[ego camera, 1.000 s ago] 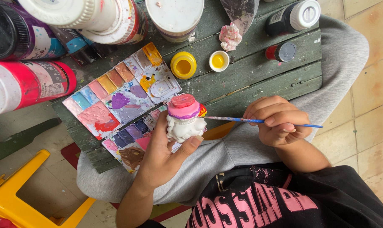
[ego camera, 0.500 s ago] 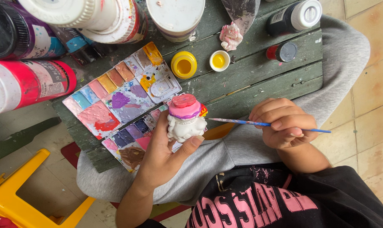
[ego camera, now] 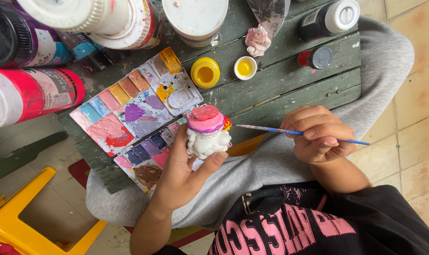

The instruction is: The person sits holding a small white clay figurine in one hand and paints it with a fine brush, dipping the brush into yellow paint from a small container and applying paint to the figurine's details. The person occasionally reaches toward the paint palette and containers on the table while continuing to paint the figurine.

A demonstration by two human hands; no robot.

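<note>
figurine [ego camera: 206,134] upright in my left hand [ego camera: 184,172], fingers closed round it | right hand [ego camera: 318,134] pinching brush [ego camera: 290,132], tip just beside it | painting step; next stroke needs a steady tip

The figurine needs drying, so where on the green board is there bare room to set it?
Bare wood lies on the green board between the yellow cup and the red bottle, down to its near edge. The left side is crowded by the palette and large paint bottles.
</note>
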